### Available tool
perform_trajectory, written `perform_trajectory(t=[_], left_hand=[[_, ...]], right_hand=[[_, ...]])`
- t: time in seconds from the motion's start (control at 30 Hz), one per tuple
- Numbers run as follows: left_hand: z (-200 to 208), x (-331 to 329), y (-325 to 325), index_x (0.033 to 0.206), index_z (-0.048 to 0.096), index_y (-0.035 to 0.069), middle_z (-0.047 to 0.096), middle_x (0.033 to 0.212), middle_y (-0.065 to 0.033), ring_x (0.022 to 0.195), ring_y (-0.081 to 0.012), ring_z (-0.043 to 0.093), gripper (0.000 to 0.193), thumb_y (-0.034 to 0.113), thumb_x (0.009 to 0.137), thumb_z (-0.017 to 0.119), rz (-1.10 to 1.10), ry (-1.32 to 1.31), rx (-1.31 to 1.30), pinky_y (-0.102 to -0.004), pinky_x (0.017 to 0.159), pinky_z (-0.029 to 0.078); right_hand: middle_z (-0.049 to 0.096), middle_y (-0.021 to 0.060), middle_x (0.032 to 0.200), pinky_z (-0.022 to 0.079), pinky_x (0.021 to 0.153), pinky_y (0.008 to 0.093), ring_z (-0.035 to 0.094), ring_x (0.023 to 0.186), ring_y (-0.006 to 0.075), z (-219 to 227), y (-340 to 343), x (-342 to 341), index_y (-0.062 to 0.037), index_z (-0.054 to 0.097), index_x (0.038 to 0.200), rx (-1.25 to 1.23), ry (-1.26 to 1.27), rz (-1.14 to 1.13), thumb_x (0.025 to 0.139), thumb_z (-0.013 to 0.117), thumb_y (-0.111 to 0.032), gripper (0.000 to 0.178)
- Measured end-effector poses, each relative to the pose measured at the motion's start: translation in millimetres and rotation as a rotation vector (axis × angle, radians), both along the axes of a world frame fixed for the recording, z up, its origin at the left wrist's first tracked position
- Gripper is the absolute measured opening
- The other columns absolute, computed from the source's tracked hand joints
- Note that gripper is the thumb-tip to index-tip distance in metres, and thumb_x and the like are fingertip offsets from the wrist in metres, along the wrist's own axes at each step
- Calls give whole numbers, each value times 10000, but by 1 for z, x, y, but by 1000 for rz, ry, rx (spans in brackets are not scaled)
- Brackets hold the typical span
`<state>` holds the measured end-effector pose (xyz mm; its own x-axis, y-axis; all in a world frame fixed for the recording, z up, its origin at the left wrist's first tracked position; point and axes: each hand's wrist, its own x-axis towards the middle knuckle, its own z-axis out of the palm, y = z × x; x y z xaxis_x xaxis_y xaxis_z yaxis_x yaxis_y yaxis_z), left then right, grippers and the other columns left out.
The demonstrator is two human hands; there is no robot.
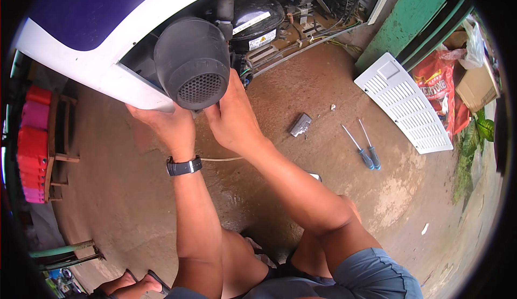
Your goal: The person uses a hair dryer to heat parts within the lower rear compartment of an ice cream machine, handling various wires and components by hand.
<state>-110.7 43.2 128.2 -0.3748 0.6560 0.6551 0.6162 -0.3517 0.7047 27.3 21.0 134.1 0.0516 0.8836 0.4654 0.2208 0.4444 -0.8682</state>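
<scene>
A black, rounded device (189, 59) with a perforated round end is in front of the open machine bay of a white and purple appliance (102, 75). My right hand (236, 121) is closed around its underside, with most of the fingers hidden behind it. My left hand (169, 129), with a dark watch on the wrist, is beside it at the appliance's lower white edge. The device and that edge hide its fingers in part, so its grip cannot be told. Behind the device sits a black compressor (256, 16) among pipes and wires.
On the wet brown floor lie two blue-handled screwdrivers (365, 151) and a small dark grey block (300, 125). A white slotted panel (404, 102) rests by the green metal frame (412, 13). Red stacked items (35, 143) are at left, beside a wooden frame. Another person's feet (132, 284) show lower left.
</scene>
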Motion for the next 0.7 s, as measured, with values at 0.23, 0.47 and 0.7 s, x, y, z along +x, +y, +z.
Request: perform_trajectory(t=[0.23, 0.47, 0.7], left_hand=[[-8, -3, 3, 1621, 47, -47, 265, 1594, -283, 1471, -405, 384, 1047, 83, 890, 786, 91, 77, -10, -490, 1191, 375], [-10, -8, 2, 1620, 51, -43, 302, 1577, -297, 1437, -402, 423, 1032, 93, 901, 778, 79, 62, -21, -485, 1165, 401], [-9, -8, -1, 1628, 97, -40, 305, 1588, -266, 1448, -370, 407, 948, 179, 956, 728, 22, -12, -8, -468, 1191, 356]], right_hand=[[547, 262, 1382, 443, 1076, 493, 540, 1294, 467, 4, -5, 10, 11, 407, 1445, -135, 209, 109, 963, 678, -68, 558], [678, 155, 1078, 523, 893, 417, 660, 981, 284, 4, -20, 23, -15, 535, 1320, -187, 202, 44, 1013, 698, -229, 408], [637, 264, 1329, 463, 1066, 493, 604, 1256, 470, 11, -48, 44, -62, 397, 1510, -353, 96, 138, 991, 657, -147, 587]])
